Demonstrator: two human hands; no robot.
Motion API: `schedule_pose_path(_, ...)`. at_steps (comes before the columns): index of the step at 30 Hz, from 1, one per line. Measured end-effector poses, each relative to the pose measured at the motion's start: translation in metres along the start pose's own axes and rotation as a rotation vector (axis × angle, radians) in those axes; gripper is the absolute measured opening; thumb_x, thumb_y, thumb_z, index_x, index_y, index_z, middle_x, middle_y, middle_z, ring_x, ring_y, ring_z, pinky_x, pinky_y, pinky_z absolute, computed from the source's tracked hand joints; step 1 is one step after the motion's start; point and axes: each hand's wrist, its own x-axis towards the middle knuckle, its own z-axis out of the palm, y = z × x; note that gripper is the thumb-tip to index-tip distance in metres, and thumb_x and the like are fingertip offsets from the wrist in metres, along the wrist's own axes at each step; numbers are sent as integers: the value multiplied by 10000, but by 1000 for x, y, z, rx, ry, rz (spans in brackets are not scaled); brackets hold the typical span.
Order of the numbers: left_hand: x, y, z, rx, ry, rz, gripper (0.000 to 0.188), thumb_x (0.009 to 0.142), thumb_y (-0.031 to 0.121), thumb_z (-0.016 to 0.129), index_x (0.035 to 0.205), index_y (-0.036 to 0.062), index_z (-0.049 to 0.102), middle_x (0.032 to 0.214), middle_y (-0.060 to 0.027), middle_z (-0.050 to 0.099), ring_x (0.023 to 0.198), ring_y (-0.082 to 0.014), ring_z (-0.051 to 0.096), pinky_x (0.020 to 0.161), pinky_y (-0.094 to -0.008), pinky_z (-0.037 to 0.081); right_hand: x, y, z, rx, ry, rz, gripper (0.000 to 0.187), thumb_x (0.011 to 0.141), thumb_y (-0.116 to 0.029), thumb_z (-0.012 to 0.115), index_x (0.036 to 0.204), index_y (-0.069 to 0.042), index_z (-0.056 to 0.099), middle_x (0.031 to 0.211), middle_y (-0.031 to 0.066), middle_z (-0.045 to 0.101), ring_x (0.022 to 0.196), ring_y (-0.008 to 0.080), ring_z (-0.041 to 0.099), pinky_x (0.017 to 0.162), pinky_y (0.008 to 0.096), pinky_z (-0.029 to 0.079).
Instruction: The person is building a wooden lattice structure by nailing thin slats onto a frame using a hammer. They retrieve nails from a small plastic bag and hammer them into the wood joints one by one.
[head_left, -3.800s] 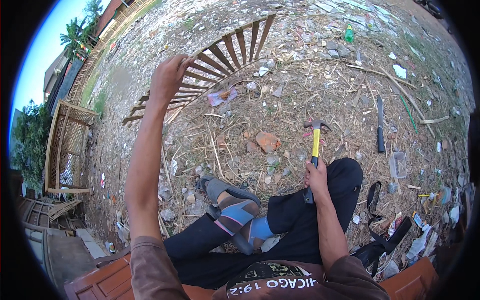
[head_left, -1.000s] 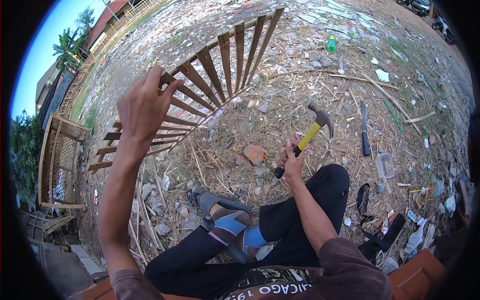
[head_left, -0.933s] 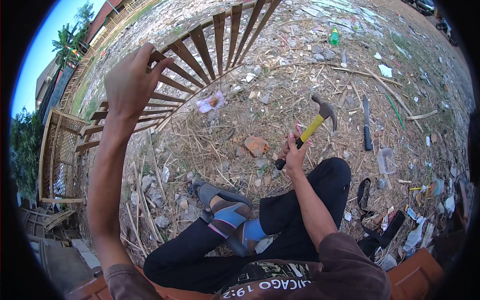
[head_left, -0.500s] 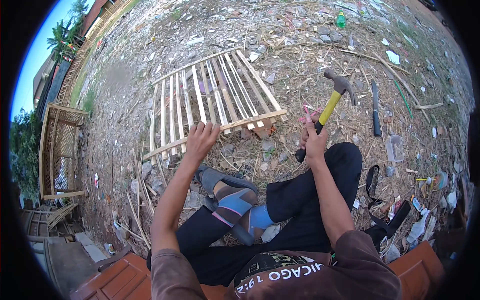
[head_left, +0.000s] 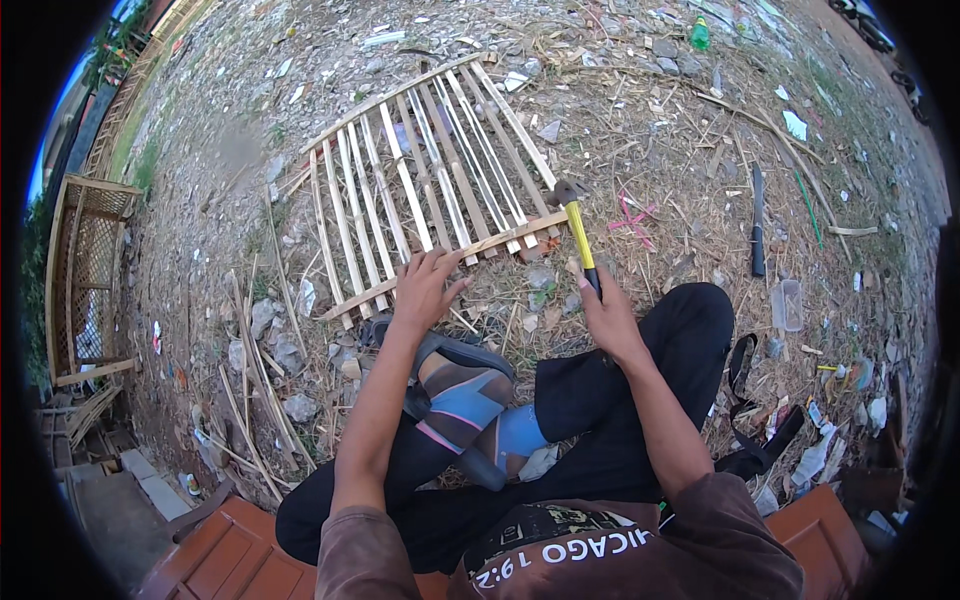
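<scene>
A slatted wooden frame of pale strips lies on the littered ground in front of me. My left hand rests at its near rail, fingers stretched over the wood and thumb spread away; whether it presses the rail is hard to tell. A claw hammer with a yellow and black handle is gripped in my right hand, fingers closed round the black grip. The hammer's head is at the rail's right end; I cannot tell whether it touches. Crossed pink string lies just right of it.
A black-handled machete and a clear plastic box lie to the right. Loose strips are scattered left of my legs. A lattice panel stands at far left. A black strap lies beside my knee.
The hammer has come down and leftward to the right end of the frame's near rail. My left hand has shifted slightly right, its thumb now spread. The view has tilted a little.
</scene>
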Motion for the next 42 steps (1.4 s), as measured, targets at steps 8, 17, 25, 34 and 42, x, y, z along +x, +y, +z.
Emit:
schedule_pose_path(8,-5,11,14,-19,99,-74,564,946,480,620,1393,138,583,1304,-51,610,1204,-254,536,1053,-469,380,-5,-35,10,-229,-67,-43,210,1052,-213,494,1044,-5,468,645,272,577,622,500,586,563,563,406)
schedule_pose_path(17,6,28,24,134,116,-115,590,931,503,629,1397,145,579,1347,-21,588,1238,-243,522,1063,-479,381,5,-6,16,-468,-105,-21,244,1062,-239,446,1041,4,454,661,310,593,628,531,588,577,618,413)
schedule_pose_path(25,-3,26,20,167,103,-100,598,932,509,626,1401,142,574,1342,-32,587,1237,-255,523,1055,-492,388,3,-8,19,-363,17,-58,248,1050,-232,468,1011,13,459,681,325,611,664,545,605,611,630,437)
schedule_pose_path(34,-10,24,22,183,96,-88,612,913,476,651,1422,150,554,1353,-31,577,1240,-254,518,1049,-505,401,-11,-53,14,-232,131,-128,254,1052,-224,476,989,21,466,666,307,603,637,535,596,552,609,431)
schedule_pose_path(42,-12,23,20,170,117,-108,607,883,455,689,1396,150,578,1326,-28,586,1217,-243,527,1035,-498,400,-3,-94,0,-282,41,-20,221,1035,-193,498,993,25,491,695,317,616,694,546,609,609,610,448)
